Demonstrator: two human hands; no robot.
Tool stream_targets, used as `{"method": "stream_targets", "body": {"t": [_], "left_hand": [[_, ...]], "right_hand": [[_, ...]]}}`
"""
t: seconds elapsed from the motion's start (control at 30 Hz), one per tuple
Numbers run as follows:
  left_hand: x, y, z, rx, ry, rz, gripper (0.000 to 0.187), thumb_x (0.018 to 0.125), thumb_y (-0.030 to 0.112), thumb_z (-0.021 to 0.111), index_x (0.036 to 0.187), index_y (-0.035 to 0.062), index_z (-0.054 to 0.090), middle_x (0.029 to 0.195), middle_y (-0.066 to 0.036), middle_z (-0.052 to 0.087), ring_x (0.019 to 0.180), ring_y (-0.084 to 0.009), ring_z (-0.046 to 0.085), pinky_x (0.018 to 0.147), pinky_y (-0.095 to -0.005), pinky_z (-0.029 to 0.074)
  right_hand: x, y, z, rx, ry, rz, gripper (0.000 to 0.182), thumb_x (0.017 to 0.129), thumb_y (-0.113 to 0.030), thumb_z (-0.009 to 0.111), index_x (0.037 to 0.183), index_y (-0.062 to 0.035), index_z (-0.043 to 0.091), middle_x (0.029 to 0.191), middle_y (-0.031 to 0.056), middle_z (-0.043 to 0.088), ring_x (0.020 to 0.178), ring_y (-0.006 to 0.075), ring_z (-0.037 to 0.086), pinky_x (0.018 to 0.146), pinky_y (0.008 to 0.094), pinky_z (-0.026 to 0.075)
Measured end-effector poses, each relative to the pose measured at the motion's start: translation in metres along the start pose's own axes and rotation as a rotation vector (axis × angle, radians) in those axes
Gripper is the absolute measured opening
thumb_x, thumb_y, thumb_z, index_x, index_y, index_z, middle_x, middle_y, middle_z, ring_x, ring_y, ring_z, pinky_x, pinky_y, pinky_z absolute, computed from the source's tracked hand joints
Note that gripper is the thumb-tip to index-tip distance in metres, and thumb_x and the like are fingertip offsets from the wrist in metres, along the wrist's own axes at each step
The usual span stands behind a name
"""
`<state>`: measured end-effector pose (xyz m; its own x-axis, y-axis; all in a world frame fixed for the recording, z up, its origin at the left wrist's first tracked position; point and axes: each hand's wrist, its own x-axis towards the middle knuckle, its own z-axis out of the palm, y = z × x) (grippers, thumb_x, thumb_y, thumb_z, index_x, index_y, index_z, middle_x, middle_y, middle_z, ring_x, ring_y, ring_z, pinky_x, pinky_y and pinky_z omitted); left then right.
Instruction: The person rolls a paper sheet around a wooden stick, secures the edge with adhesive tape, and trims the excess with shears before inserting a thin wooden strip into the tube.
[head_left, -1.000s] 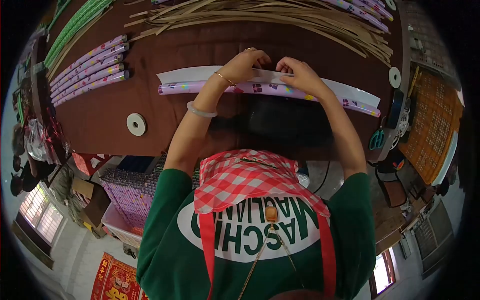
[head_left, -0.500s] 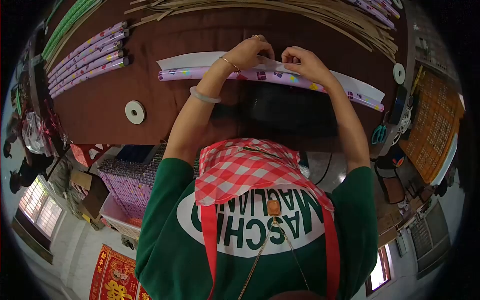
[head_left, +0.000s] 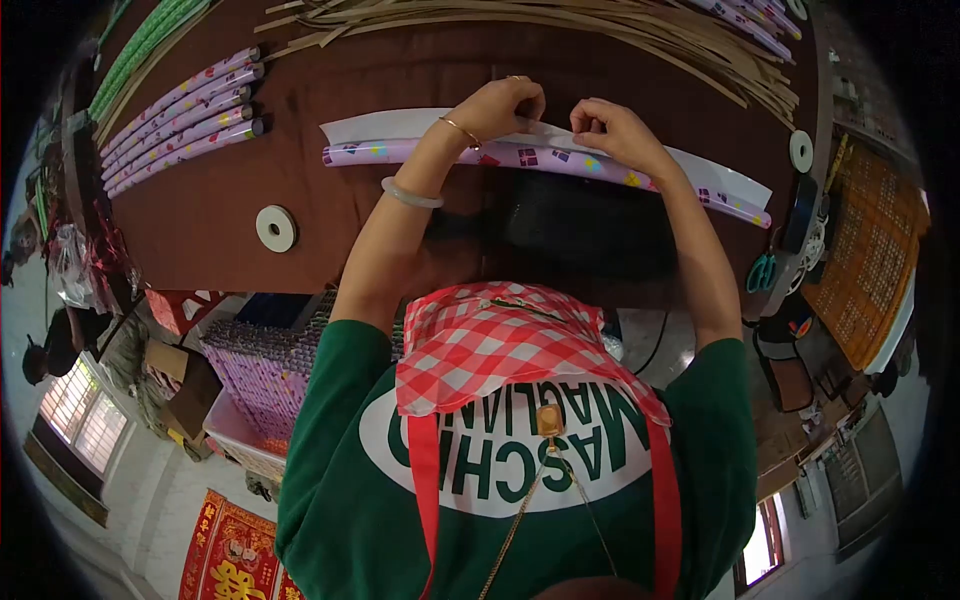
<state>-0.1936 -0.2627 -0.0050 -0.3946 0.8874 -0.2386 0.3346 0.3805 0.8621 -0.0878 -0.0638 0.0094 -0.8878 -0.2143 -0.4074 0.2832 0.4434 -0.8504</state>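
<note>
A long purple patterned roll (head_left: 520, 156) lies across the brown table, with a strip of its white inner side (head_left: 375, 125) showing along the far edge. My left hand (head_left: 505, 108) is at the middle of that white edge, its fingers curled together; what is between them is too small to tell. Just to its right, my right hand (head_left: 615, 133) has bent fingers at the same edge, thumb and fingertips close together. A small gap separates the hands. Whether either one grips the sheet is hidden.
Several finished purple rolls (head_left: 185, 120) lie at the left, near green rolls (head_left: 150, 60). Brown strips (head_left: 600, 22) run along the far side. A white spool (head_left: 276, 229) sits front left, another (head_left: 801, 151) at right, above teal scissors (head_left: 762, 271).
The whole view has shifted slightly. My right hand's fingers have moved a little up and away from the white edge, while my left hand stays nearly in place.
</note>
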Motion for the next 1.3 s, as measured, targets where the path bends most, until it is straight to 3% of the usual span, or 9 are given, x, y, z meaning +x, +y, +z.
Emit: {"method": "stream_targets", "body": {"t": [0.13,0.2,0.37,0.53,0.8,0.93,1.07,1.17,1.3], "left_hand": [[-0.002,-0.002,0.001,0.018,0.037,0.091,0.020,0.068,0.007,0.070,0.083,0.0038,0.056,0.082,-0.007,0.056,0.077,-0.0209,0.055,0.071,-0.0309,0.046],[-0.001,0.002,0.000,0.021,0.032,-0.030,0.025,0.069,0.006,0.070,0.089,0.0038,0.055,0.083,-0.007,0.058,0.078,-0.0201,0.057,0.071,-0.0302,0.047],[-0.002,0.003,0.002,-0.165,0.037,-0.087,0.031,0.068,0.002,0.069,0.094,0.0025,0.053,0.086,-0.009,0.061,0.079,-0.0193,0.061,0.071,-0.0295,0.049],[-0.002,0.001,0.003,-0.142,0.065,-0.052,0.032,0.065,-0.001,0.068,0.094,0.0020,0.053,0.089,-0.010,0.062,0.081,-0.0198,0.063,0.072,-0.0302,0.049],[-0.003,0.003,0.002,-0.140,0.048,-0.046,0.031,0.070,0.005,0.070,0.096,0.0021,0.053,0.089,-0.009,0.061,0.079,-0.0197,0.060,0.071,-0.0304,0.048],[-0.002,0.001,0.005,-0.138,0.077,-0.020,0.032,0.065,-0.001,0.069,0.093,0.0018,0.054,0.089,-0.011,0.061,0.080,-0.0208,0.062,0.072,-0.0307,0.049],[-0.002,-0.001,0.005,-0.135,0.067,-0.020,0.032,0.068,0.002,0.070,0.095,0.0021,0.053,0.089,-0.011,0.060,0.079,-0.0204,0.061,0.071,-0.0308,0.049],[-0.003,0.002,0.004,-0.126,0.057,-0.016,0.032,0.070,0.004,0.069,0.097,0.0019,0.052,0.089,-0.011,0.060,0.080,-0.0202,0.060,0.071,-0.0308,0.048],[-0.003,-0.001,0.006,-0.136,0.059,-0.030,0.031,0.070,0.004,0.069,0.097,0.0020,0.053,0.090,-0.011,0.060,0.081,-0.0203,0.060,0.071,-0.0304,0.048]], "right_hand": [[0.000,-0.005,0.000,-0.001,-0.012,0.087,0.021,0.072,-0.005,0.063,0.090,-0.0046,0.052,0.077,0.0038,0.052,0.067,0.0146,0.049,0.063,0.0292,0.042],[-0.001,-0.009,0.000,0.012,-0.009,0.087,0.024,0.072,-0.005,0.063,0.092,-0.0049,0.052,0.077,0.0039,0.052,0.069,0.0147,0.049,0.065,0.0293,0.042],[-0.003,-0.013,-0.004,-0.032,-0.072,0.086,0.030,0.071,-0.004,0.063,0.099,-0.0058,0.052,0.081,0.0042,0.052,0.075,0.0152,0.050,0.070,0.0296,0.043],[-0.003,-0.012,-0.008,-0.102,-0.129,-0.049,0.035,0.071,-0.006,0.064,0.104,-0.0064,0.054,0.090,0.0043,0.055,0.080,0.0157,0.051,0.074,0.0295,0.043],[-0.005,-0.011,-0.008,0.014,-0.132,0.068,0.017,0.080,-0.009,0.059,0.096,-0.0040,0.055,0.084,0.0026,0.056,0.073,0.0120,0.051,0.069,0.0275,0.043],[-0.004,-0.011,-0.009,0.023,-0.127,0.056,0.013,0.081,-0.010,0.059,0.091,-0.0037,0.053,0.082,0.0023,0.055,0.072,0.0113,0.050,0.068,0.0277,0.042],[-0.005,-0.007,-0.012,0.003,-0.129,0.038,0.014,0.080,-0.010,0.060,0.091,-0.0046,0.052,0.081,0.0016,0.055,0.073,0.0118,0.050,0.068,0.0283,0.042],[-0.005,-0.007,-0.016,0.027,-0.171,0.103,0.021,0.078,-0.011,0.063,0.096,-0.0041,0.052,0.087,0.0013,0.054,0.082,0.0128,0.049,0.077,0.0272,0.042],[-0.010,-0.011,-0.019,0.091,-0.147,0.022,0.031,0.077,-0.015,0.066,0.104,-0.0062,0.054,0.093,0.0048,0.058,0.088,0.0150,0.053,0.080,0.0303,0.044]]}}
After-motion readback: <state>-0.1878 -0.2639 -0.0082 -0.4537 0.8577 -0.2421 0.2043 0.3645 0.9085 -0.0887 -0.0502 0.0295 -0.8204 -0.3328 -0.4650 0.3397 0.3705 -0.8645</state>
